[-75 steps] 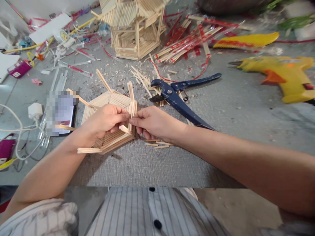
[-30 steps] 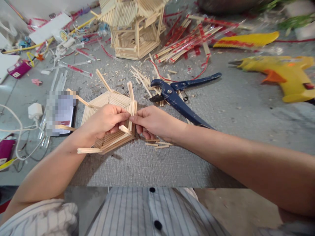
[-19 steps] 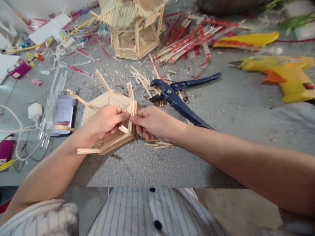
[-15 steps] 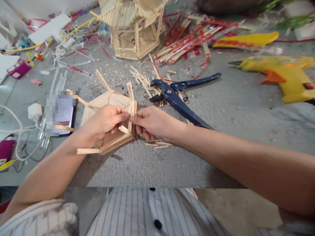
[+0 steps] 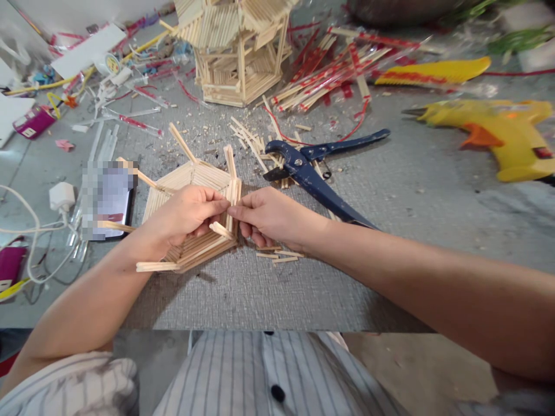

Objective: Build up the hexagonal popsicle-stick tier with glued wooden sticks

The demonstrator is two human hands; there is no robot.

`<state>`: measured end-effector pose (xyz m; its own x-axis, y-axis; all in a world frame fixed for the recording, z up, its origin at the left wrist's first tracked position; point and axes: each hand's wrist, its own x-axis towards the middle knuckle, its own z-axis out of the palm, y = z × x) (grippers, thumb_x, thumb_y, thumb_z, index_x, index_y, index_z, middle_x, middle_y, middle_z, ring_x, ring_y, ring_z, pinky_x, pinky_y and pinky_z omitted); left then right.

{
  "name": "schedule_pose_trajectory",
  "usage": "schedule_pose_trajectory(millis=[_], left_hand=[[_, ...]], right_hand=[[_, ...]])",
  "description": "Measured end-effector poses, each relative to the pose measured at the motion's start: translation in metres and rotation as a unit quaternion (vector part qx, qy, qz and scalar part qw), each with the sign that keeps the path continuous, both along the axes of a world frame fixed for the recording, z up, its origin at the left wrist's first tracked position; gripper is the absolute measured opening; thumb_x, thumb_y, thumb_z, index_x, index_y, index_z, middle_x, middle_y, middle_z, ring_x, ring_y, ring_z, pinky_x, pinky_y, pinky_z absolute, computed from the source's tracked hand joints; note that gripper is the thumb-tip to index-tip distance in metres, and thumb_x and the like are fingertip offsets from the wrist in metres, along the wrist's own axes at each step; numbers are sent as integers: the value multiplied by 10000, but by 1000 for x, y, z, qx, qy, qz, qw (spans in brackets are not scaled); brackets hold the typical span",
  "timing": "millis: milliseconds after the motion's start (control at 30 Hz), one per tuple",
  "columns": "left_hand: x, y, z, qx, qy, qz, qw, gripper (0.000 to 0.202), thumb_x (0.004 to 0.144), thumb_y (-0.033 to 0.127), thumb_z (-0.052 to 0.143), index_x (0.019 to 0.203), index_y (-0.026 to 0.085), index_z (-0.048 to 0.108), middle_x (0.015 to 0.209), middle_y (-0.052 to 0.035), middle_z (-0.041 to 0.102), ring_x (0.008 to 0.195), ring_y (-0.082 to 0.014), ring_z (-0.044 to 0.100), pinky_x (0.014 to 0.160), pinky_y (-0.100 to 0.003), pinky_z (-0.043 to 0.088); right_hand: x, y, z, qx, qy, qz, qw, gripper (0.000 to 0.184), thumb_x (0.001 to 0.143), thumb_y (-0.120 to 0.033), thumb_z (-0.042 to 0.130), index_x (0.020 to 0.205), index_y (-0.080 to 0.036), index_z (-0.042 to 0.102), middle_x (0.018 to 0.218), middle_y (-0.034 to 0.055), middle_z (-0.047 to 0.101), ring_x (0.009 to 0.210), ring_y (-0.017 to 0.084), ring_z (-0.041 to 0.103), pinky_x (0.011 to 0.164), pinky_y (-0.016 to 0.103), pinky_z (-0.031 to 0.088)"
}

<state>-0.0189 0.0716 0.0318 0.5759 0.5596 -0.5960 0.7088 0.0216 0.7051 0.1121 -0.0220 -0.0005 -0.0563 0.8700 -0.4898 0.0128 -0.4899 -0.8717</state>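
A six-sided base of thin wooden sticks [image 5: 208, 248] lies flat on the table, with stick posts slanting up and outward from its corners. My left hand [image 5: 191, 211] reaches across the base, thumb and forefinger pinched on its right-hand rim. From the other side my right hand [image 5: 264, 214] pinches the same rim, fingertips almost touching those of the left. Whether a separate stick is between the fingertips cannot be made out. Short cut sticks [image 5: 286, 255] lie just below my right hand. Blue-handled cutters [image 5: 310, 170] rest beyond my right wrist.
A taller stick pavilion [image 5: 240, 63] stands at the back. Red-and-white wrapped sticks [image 5: 333, 69] lie right of it. A yellow glue gun [image 5: 494, 124] and a yellow-handled tool [image 5: 437, 70] are at right. A partly blurred phone [image 5: 115, 202] and white charger [image 5: 62, 196] sit at left.
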Motion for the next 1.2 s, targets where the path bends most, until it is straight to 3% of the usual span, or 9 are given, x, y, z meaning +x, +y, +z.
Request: schedule_pose_trajectory(millis=[400,667,800,933,1033,1100,1167,1200], left_hand=[[2,-2,3,-11,3,10,1000,286,881,202,491,600,156,511,395,69,425,289,-20,318,332,-183,170],[0,0,5,-31,-7,2,999,337,885,195,463,551,157,471,370,64,395,290,-23,305,329,-171,181],[1,1,7,-30,18,3,999,332,894,206,454,565,157,449,371,74,397,292,-14,301,339,-163,184],[2,-2,11,-34,23,-2,999,337,902,187,426,567,153,445,377,73,401,303,-7,302,374,-181,154],[2,-4,14,1,23,-33,999,343,898,169,404,561,151,463,370,63,395,325,-13,303,412,-196,172],[2,-3,13,16,29,-43,998,358,895,174,400,542,156,459,358,57,382,322,-21,293,417,-203,183],[2,-2,11,19,28,-43,999,362,890,175,401,533,158,459,365,53,383,319,-25,292,409,-204,188],[1,-1,9,20,24,-40,999,357,886,178,411,533,159,462,369,52,387,318,-26,295,403,-203,188]], right_hand=[[5,0,15,-9,-8,-7,1000,398,913,-213,489,520,-157,463,366,-42,452,275,37,412,305,155,318],[43,-10,45,144,-109,-75,981,258,872,-277,590,650,-147,573,428,-58,483,314,20,412,354,157,320],[53,-13,54,188,-175,-44,965,300,866,-275,594,600,-144,552,392,-77,426,361,18,437,435,151,349],[63,-17,68,202,-271,1,941,289,858,-270,601,605,-135,567,491,-47,543,464,21,487,535,159,384],[79,-26,86,195,-404,-27,893,242,874,-312,568,718,-135,624,634,-11,626,583,55,549,614,205,406],[99,-38,94,147,-563,-105,807,251,871,-385,547,886,-161,661,798,36,679,832,148,627,700,278,407],[129,-54,91,-27,-691,-175,700,378,900,-443,455,1037,-158,661,1073,163,661,1139,298,555,780,398,390],[150,-64,84,-100,-711,-201,666,440,910,-449,421,1116,-127,639,1184,253,598,1206,365,500,776,444,383]])
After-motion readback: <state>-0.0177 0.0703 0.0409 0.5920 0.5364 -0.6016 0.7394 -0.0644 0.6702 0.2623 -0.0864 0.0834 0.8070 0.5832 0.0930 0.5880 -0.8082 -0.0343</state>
